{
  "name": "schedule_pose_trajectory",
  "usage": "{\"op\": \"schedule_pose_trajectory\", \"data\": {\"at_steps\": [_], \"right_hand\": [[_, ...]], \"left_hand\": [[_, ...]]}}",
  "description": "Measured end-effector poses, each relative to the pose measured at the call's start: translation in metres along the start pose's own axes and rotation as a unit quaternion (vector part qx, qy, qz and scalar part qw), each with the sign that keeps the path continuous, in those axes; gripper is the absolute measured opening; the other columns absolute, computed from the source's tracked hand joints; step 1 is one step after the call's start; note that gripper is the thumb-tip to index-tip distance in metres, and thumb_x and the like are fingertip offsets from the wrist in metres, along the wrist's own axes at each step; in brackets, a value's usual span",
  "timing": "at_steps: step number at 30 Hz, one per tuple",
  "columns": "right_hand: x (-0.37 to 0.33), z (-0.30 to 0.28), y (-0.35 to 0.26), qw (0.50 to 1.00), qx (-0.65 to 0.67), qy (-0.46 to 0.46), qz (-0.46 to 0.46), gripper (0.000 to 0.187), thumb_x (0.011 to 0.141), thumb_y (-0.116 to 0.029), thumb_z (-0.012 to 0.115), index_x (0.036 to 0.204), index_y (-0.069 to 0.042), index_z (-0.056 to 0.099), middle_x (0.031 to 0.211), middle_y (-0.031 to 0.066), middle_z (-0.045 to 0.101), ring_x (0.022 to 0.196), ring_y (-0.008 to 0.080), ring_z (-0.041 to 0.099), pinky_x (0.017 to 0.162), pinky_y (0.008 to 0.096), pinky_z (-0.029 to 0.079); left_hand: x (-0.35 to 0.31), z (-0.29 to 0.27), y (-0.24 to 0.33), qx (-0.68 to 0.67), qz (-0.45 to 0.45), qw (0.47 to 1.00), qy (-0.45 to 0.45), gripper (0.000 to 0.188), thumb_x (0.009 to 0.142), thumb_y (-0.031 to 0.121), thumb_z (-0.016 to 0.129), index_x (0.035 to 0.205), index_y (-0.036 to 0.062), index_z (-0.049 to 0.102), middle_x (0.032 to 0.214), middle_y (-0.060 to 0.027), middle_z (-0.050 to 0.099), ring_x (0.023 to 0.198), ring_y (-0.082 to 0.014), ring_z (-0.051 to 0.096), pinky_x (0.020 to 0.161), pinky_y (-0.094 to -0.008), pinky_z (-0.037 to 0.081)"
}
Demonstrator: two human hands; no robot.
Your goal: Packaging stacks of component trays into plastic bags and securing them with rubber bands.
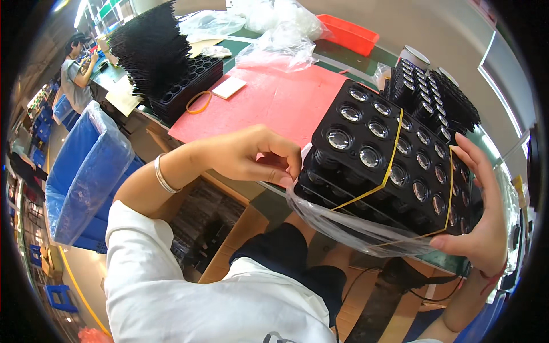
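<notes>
A stack of black trays (355, 131) with rows of round clear lenses sits at the table's near edge, tilted to the right. Yellow rubber bands (393, 164) run around it. Along the stack's lower near side lies a clear plastic bag (337, 220). My left hand (254, 154) pinches the bag's edge at the stack's left corner, thumb against curled fingers. Around the stack's right end, my right hand (486, 223) grips with thumb low and fingers on the far side. The bag's extent under the stack is hidden.
A pink sheet (269, 103) covers the table, with a white pad (229, 87) and an orange band (198, 103). Black empty trays (151, 51) are piled left; more lens trays (423, 91) stand right. A red bin (349, 35) and lined blue bin (86, 171) flank the table.
</notes>
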State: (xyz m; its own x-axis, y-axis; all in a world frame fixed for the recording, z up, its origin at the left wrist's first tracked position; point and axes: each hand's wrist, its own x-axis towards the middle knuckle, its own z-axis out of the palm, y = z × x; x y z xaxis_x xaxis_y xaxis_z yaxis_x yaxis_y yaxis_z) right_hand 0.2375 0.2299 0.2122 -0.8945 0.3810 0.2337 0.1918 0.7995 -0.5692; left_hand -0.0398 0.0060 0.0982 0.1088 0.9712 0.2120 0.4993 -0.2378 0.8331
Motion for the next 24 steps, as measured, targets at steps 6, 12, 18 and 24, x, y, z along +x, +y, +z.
{"op": "schedule_pose_trajectory", "data": {"at_steps": [6,12,18,24], "right_hand": [[-0.003,0.006,0.002,0.998,0.052,0.008,0.016,0.122,0.042,-0.04,0.085,0.144,-0.001,0.032,0.134,0.02,0.046,0.124,0.0282,0.047,0.107,0.0359,0.035],[0.001,0.006,0.003,0.997,0.07,-0.001,0.013,0.122,0.042,-0.041,0.086,0.144,-0.001,0.033,0.134,0.0204,0.046,0.124,0.0282,0.048,0.107,0.0358,0.035],[0.006,0.006,0.002,0.999,0.039,-0.012,-0.001,0.119,0.043,-0.04,0.085,0.144,-0.001,0.034,0.133,0.0198,0.047,0.123,0.0277,0.048,0.106,0.0352,0.034],[0.007,0.008,0.0,0.999,0.038,-0.019,-0.002,0.116,0.044,-0.041,0.083,0.143,-0.002,0.036,0.132,0.0189,0.049,0.124,0.0279,0.048,0.107,0.0362,0.03]], "left_hand": [[-0.002,-0.01,0.012,-0.143,-0.002,0.988,0.054,0.016,0.092,0.014,0.064,0.087,0.0002,0.057,0.084,-0.0001,0.055,0.076,-0.0068,0.049,0.065,-0.0221,0.04],[0.009,-0.009,0.043,0.124,-0.088,0.984,0.094,0.031,0.096,0.028,0.054,0.082,-0.0003,0.056,0.064,-0.0054,0.055,0.057,-0.011,0.054,0.054,-0.0261,0.042],[0.026,-0.016,0.039,0.133,-0.253,0.953,0.105,0.028,0.081,0.023,0.063,0.087,-0.0034,0.058,0.068,-0.012,0.064,0.061,-0.0172,0.063,0.059,-0.0315,0.049],[0.04,-0.023,-0.018,0.2,-0.154,0.958,0.138,0.041,0.074,0.018,0.072,0.107,0.0011,0.054,0.072,-0.0144,0.066,0.069,-0.0232,0.066,0.063,-0.0331,0.051]]}}
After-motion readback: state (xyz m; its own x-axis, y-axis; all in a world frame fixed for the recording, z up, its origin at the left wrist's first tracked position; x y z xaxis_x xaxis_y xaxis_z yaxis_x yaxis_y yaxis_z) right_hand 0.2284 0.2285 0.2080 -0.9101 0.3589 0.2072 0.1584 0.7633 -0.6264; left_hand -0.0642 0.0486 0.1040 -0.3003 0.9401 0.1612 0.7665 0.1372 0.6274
